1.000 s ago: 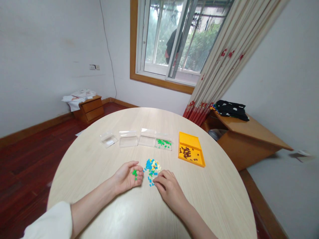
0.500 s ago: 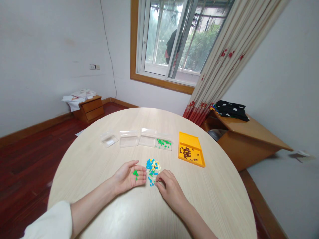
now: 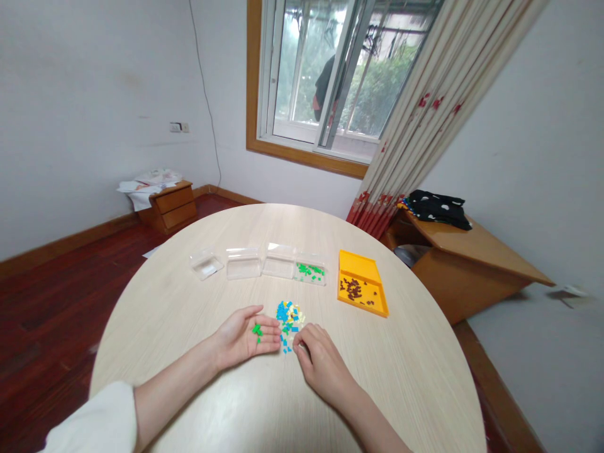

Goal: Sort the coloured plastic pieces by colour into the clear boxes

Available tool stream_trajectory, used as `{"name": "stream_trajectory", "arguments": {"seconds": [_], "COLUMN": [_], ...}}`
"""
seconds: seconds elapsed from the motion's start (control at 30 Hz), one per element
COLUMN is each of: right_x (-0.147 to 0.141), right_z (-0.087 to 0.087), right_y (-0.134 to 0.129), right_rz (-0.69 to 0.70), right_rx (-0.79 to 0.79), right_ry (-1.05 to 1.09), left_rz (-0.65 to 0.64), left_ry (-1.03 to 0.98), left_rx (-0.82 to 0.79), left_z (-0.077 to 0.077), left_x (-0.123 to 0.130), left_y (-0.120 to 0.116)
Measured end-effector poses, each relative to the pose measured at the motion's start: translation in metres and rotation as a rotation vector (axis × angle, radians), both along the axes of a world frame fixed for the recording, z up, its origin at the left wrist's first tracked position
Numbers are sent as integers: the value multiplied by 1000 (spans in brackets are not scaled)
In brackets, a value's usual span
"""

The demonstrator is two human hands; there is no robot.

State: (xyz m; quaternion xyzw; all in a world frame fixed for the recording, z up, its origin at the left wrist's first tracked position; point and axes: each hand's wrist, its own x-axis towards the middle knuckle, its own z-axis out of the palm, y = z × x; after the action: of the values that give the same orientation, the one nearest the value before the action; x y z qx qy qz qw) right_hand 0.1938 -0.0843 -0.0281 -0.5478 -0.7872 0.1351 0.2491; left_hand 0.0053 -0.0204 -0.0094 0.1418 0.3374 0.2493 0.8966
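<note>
Mixed toy-brick pile (image 3: 285, 311) — blue, yellow, some green left. Left of pile: left hand (image 3: 243, 335), palm flat, fingers extended under green bricks (image 3: 257, 329). Right of pile: right hand (image 3: 323, 362) curled — grip unclear. Beyond pile: brown bricks (image 3: 352, 289), more green already boxed.

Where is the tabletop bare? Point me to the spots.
Bare tabletop: behind the transparent boxes, and right of the right hand, nearer than the yellow box. Crowded: between that hand and the left hand, where loose pieces lie.
</note>
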Motion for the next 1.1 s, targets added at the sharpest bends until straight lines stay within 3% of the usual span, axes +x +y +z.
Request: {"name": "stream_trajectory", "arguments": {"seconds": [0.13,0.4,0.6,0.77,1.1], "right_x": [0,-8,-8,-4,-5], "right_z": [1,11,12,5,-9], "right_y": [0,-3,-3,3,5], "right_rz": [-26,-19,5,-8,37], "right_rx": [23,119,126,118,130], "right_ry": [34,305,337,246,98], "left_rz": [-45,-131,-91,-7,34], "left_ry": [-8,-33,-52,-190,-197], "left_rx": [11,20,-21,-113,-146], "left_z": [0,1,-4,-8,-4], "left_x": [0,2,5,-3,-4], "left_y": [0,-3,-2,7,9]}}
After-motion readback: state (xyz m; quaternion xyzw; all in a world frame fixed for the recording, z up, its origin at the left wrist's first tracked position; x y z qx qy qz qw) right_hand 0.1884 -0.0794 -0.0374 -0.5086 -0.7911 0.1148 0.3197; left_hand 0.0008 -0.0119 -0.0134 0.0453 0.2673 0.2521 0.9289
